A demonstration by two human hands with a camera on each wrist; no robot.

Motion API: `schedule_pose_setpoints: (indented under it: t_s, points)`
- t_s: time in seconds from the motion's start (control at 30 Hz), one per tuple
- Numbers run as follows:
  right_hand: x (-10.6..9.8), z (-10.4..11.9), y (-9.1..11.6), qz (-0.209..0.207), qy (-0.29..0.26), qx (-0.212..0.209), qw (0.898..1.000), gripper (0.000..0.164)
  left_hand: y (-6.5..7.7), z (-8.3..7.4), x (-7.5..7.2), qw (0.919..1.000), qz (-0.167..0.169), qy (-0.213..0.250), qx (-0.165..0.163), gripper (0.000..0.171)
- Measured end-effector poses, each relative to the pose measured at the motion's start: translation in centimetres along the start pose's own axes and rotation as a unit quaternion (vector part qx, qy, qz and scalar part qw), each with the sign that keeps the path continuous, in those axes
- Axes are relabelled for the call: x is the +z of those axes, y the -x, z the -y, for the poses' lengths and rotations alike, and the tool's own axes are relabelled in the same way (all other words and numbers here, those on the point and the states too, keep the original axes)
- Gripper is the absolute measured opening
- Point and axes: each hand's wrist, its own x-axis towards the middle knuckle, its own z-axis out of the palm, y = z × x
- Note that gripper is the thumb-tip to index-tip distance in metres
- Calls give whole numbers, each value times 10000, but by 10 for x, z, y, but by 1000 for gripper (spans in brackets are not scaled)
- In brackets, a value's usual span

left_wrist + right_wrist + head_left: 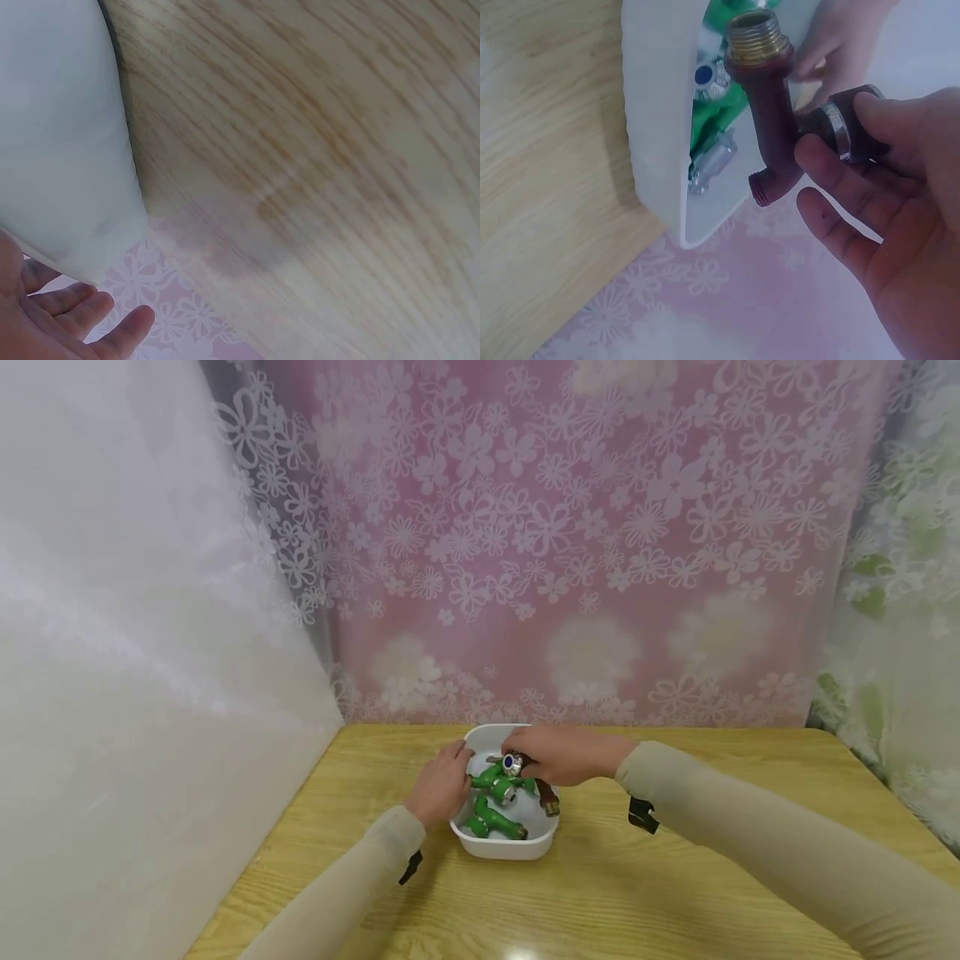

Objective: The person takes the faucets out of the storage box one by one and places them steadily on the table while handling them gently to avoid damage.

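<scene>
A white plastic tub (pixel 506 849) holds several green taps (pixel 498 820) with metal ends. At the tub's left side my left hand (pixel 437 787) grips the rim, its fingers over the edge. My right hand (pixel 567 755) is over the tub's right side, holding a dark red tap (pixel 769 112). In the right wrist view, thumb and fingers pinch the tap's dark knob, which has a silver ring. The tap's threaded brass end points up in that view, and a smaller threaded spout turns aside. A silver knob with a blue centre (pixel 512 764) shows beside my right fingers.
The tub stands on a wood-grain table (pixel 637 877) near its back edge. A pink flowered curtain (pixel 562 568) hangs behind, with a white sheet (pixel 150 610) on the left and a green-patterned curtain (pixel 915 635) on the right.
</scene>
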Motion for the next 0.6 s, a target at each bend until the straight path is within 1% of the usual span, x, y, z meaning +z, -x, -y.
schedule_pose_setpoints:
  t_s: [0.17, 0.3, 0.43, 0.53, 0.6]
  points:
    - [-7, -10, 9, -20, -42, 243, 9997, 39, 2, 1, 0, 10000, -6, -7, 22, 42]
    - [-8, -20, 18, -71, -45, 277, 9996, 35, 1, 3, 2, 10000, -51, -68, 43, 42]
    - [-5, -32, 28, -118, -72, 279, 9995, 33, 1, 2, 2, 9998, -108, -146, 130, 41]
    - [-2, -41, 34, -171, -35, 288, 9994, 34, 2, 1, 1, 9998, -63, -152, 145, 42]
    - [1, -47, 36, -179, 3, 364, 9992, 35, 2, 0, 1, 9998, -4, -160, 105, 42]
